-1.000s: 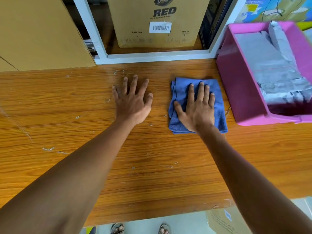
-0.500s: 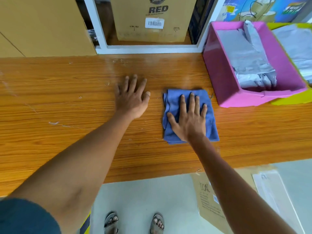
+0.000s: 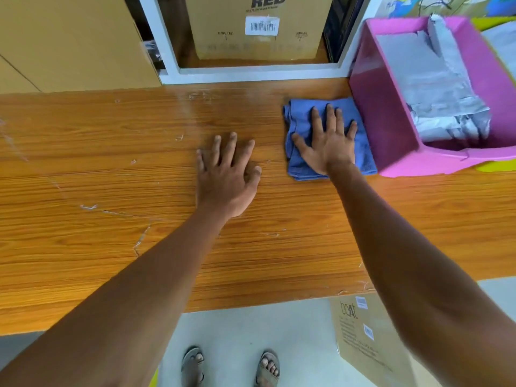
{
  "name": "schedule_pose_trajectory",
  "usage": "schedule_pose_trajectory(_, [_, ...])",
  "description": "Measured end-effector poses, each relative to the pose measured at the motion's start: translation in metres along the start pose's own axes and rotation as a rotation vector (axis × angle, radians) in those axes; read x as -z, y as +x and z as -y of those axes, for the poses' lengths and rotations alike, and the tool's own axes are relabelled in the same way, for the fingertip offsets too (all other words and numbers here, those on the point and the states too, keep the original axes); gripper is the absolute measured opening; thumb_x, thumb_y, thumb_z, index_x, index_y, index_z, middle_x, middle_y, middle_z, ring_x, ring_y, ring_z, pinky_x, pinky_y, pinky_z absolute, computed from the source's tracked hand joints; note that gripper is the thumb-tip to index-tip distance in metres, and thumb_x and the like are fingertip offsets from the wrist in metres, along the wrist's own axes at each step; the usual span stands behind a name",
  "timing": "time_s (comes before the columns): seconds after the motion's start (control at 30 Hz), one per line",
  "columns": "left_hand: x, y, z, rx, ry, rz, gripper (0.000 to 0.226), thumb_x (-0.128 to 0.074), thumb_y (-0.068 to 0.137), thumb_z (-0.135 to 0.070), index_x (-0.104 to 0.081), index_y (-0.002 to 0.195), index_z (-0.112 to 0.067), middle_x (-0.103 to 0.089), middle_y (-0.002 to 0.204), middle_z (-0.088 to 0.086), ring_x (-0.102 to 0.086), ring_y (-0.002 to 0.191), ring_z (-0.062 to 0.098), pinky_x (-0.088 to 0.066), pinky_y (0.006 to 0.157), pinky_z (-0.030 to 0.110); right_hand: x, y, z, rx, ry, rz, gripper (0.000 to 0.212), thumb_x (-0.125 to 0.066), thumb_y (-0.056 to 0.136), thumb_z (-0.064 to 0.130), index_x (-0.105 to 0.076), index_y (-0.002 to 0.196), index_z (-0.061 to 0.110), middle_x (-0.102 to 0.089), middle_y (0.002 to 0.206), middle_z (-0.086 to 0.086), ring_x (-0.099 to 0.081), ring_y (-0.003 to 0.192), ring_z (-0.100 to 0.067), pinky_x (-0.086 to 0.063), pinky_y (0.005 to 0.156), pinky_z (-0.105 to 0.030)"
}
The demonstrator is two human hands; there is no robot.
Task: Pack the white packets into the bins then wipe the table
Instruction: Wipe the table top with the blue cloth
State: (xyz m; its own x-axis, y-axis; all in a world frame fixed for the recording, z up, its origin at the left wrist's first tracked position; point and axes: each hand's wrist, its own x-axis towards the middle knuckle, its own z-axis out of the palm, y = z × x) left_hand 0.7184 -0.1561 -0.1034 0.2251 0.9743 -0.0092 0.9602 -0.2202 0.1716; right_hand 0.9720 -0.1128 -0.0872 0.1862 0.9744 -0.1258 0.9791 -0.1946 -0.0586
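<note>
Beside the pink bin (image 3: pixel 385 127) of white packets (image 3: pixel 435 88): right hand (image 3: pixel 329 143) flat on blue cloth (image 3: pixel 300 127), left hand (image 3: pixel 226 177) flat on bench (image 3: pixel 111 169); risk: cloth nudging bin.

We see a wooden table (image 3: pixel 111 169) with an orange-brown grain, marked by pale scratches and scuffs across its top. On it lies a folded blue cloth (image 3: pixel 300 129), its right edge touching the pink bin (image 3: pixel 391 121) that stands at the table's right end. Just beyond that bin we catch the edge of a yellow bin (image 3: pixel 495 166). Our right hand (image 3: pixel 328 143) presses flat on the cloth, and our left hand (image 3: pixel 227 180) rests palm-down on the bare wood beside it
</note>
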Motion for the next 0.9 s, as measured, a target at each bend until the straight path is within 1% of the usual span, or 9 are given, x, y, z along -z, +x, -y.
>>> schedule_pose_trajectory(0.1, [0.002,0.001,0.001,0.001,0.019,-0.008,0.067,-0.009,0.104,-0.070,-0.007,0.167,-0.046,0.002,0.178,-0.004,0.007,0.164,0.029,0.000,0.128,0.064,-0.012,-0.065,0.000,0.024,0.035,-0.073,0.094,-0.017,0.094,0.079,-0.013,0.169,0.022,-0.004,0.175,-0.015,-0.002,0.162,-0.034,-0.003,0.126,-0.067])
schedule_pose_trajectory(0.17, [0.002,0.000,-0.001,0.001,0.018,-0.008,0.067,-0.010,0.104,-0.069,-0.007,0.167,-0.046,0.001,0.178,-0.003,0.005,0.164,0.029,0.000,0.128,0.064,-0.015,-0.085,-0.002,0.041,0.018,-0.044,0.094,-0.018,0.094,0.079,-0.012,0.169,0.022,-0.004,0.175,-0.016,-0.001,0.162,-0.035,-0.004,0.125,-0.067])
schedule_pose_trajectory(0.23, [0.002,-0.001,-0.003,-0.003,0.011,-0.014,0.066,-0.011,0.104,-0.068,-0.008,0.167,-0.045,0.000,0.178,-0.003,0.004,0.164,0.029,0.000,0.128,0.065,-0.010,-0.076,-0.004,0.037,-0.006,-0.014,0.094,-0.017,0.094,0.079,-0.010,0.169,0.023,-0.002,0.175,-0.016,0.001,0.162,-0.035,-0.003,0.125,-0.068])
schedule_pose_trajectory(0.33, [0.001,-0.001,-0.003,-0.003,0.012,-0.018,0.066,-0.013,0.105,-0.067,-0.007,0.167,-0.045,0.001,0.178,-0.003,0.006,0.164,0.029,0.000,0.128,0.064,0.001,-0.020,-0.005,0.042,-0.016,-0.014,0.093,-0.012,0.094,0.080,-0.008,0.169,0.025,0.001,0.176,-0.015,0.003,0.162,-0.034,-0.001,0.125,-0.068])
schedule_pose_trajectory(0.43, [0.000,0.001,-0.004,0.002,-0.001,-0.009,0.064,-0.013,0.105,-0.065,-0.009,0.166,-0.046,0.002,0.178,-0.005,0.008,0.163,0.028,0.000,0.128,0.063,0.012,0.044,-0.004,0.019,-0.019,0.009,0.086,-0.009,0.098,0.076,-0.003,0.169,0.028,0.004,0.176,-0.011,0.007,0.162,-0.033,0.001,0.125,-0.068])
schedule_pose_trajectory(0.5, [0.000,0.001,-0.003,0.006,-0.008,-0.009,0.064,-0.014,0.105,-0.065,-0.010,0.166,-0.046,0.002,0.178,-0.005,0.008,0.163,0.028,0.000,0.129,0.062,0.012,0.062,-0.002,0.000,-0.020,0.028,0.079,-0.009,0.102,0.070,0.001,0.168,0.029,0.006,0.176,-0.009,0.009,0.162,-0.032,0.002,0.125,-0.068])
schedule_pose_trajectory(0.6, [0.000,0.001,0.001,0.001,0.006,-0.003,0.064,-0.011,0.105,-0.065,-0.008,0.166,-0.046,0.003,0.178,-0.005,0.008,0.164,0.027,0.001,0.128,0.063,0.003,0.035,-0.001,0.029,0.010,0.012,0.071,-0.009,0.105,0.060,-0.001,0.169,0.029,0.004,0.177,-0.008,0.007,0.162,-0.029,0.002,0.125,-0.068])
schedule_pose_trajectory(0.77, [0.001,0.001,-0.001,0.000,0.023,-0.004,0.066,-0.011,0.104,-0.068,-0.007,0.166,-0.046,0.001,0.178,-0.004,0.006,0.164,0.028,-0.001,0.128,0.064,-0.018,-0.057,-0.007,0.047,-0.005,-0.046,0.073,-0.012,0.101,0.053,-0.013,0.169,0.026,-0.007,0.176,-0.012,-0.005,0.162,-0.032,-0.006,0.123,-0.071])
schedule_pose_trajectory(0.9, [0.002,0.000,-0.004,-0.005,0.012,-0.010,0.065,-0.014,0.105,-0.067,-0.008,0.166,-0.046,0.001,0.178,-0.004,0.005,0.164,0.028,0.000,0.128,0.063,-0.008,-0.024,0.000,0.030,-0.020,-0.006,0.071,-0.012,0.104,0.056,-0.005,0.169,0.029,0.001,0.176,-0.010,0.004,0.162,-0.033,0.000,0.122,-0.073])
